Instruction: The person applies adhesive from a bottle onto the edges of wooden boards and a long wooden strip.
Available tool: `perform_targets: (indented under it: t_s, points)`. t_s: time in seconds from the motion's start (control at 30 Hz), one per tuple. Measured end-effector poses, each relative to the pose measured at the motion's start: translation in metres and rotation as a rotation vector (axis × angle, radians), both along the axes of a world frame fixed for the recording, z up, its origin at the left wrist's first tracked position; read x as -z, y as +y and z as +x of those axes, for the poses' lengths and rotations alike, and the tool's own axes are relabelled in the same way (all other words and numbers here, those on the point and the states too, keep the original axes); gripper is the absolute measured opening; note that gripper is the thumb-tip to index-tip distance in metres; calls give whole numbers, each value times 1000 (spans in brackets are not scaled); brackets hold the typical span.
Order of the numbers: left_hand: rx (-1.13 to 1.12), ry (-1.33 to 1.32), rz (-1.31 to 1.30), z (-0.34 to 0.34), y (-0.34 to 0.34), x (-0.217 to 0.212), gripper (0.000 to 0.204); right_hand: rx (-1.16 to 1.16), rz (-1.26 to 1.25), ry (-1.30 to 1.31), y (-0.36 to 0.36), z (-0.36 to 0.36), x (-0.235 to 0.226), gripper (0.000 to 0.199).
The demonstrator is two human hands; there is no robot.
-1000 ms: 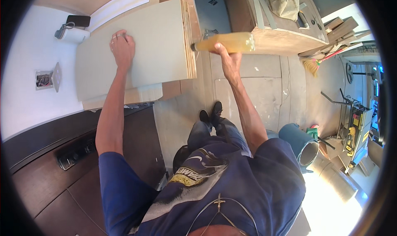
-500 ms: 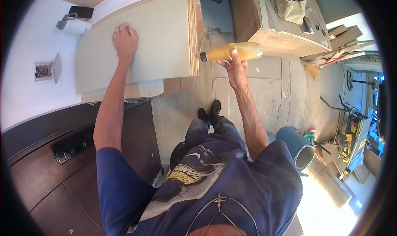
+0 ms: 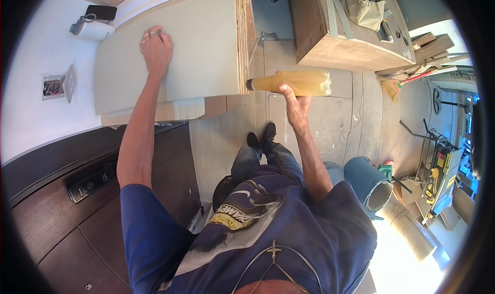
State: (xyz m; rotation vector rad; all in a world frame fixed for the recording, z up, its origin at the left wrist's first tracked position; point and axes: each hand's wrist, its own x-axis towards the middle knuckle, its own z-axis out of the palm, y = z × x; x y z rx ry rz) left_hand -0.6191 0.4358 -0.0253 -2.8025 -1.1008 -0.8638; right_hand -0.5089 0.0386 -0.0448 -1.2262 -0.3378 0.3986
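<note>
My right hand is wrapped round a clear plastic bottle of thick yellowish stuff. The bottle lies on its side in the air, and its dark-capped end points left, close by the layered edge of a pale grey plywood panel. Whether the cap touches that edge I cannot tell. On the panel's face rests my left hand, its fingers curled in, with rings on them. What those fingers hold, if anything, is hidden.
A white flask and a dark phone lie left of the panel. A wooden cabinet bearing a cloth bag stands far right. At lower right are a blue bin, a broom and a yellow-and-black tool.
My right hand has brought the bottle lower and a little nearer to me, levelling it and turning it. My left hand stays on the panel, almost unmoved.
</note>
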Motion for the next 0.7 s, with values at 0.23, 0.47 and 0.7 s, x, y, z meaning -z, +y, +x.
perform_targets:
  t_s: [0.23, 0.47, 0.7]
  points:
    - [22, -6, 13, 2, 2, 0, 27, 4, 19, -19, 20, 22, -9, 26]
    - [49, -13, 5, 1, 0, -2, 27, 43, 17, 14, -5, -5, -1, 26]
    - [16, -17, -10, 6, -6, -6, 27, 49, 168, -28, 61, 60, 3, 27]
